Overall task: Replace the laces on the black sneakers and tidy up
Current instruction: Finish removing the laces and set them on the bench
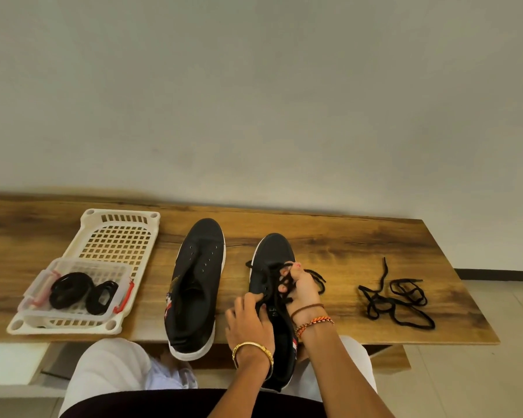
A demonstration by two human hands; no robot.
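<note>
- Far to the left I see a white plastic basket tray (pixel 115 236) lying flat on the wooden table (pixel 344 239).
- On the near end of that tray sits a clear box with red clips (pixel 73 292). Inside it I see two rolled-up black laces (pixel 82 292).
- Next comes the left black sneaker (pixel 197 285). It has no lace in it, and I can see its empty holes. Its toe points to the wall and its white heel sticks out over the near edge of the table.
- Then I see my left hand (pixel 249 322), with a gold bangle (pixel 252 351) on the wrist. Its fingers are curled and pinch the lace at the holes of the second shoe.
- The right black sneaker (pixel 274 254) lies under both hands, with its heel off the table, toward my lap.
- My right hand (pixel 301 289) has string bracelets (pixel 313 316) on the wrist. Its fingers are curled around the black lace (pixel 316 277) that runs through this shoe, and one loose end hangs out to the right.
- Farther right, well apart from the shoes, a loose black lace (pixel 396 300) lies in a tangle on the table.
</note>
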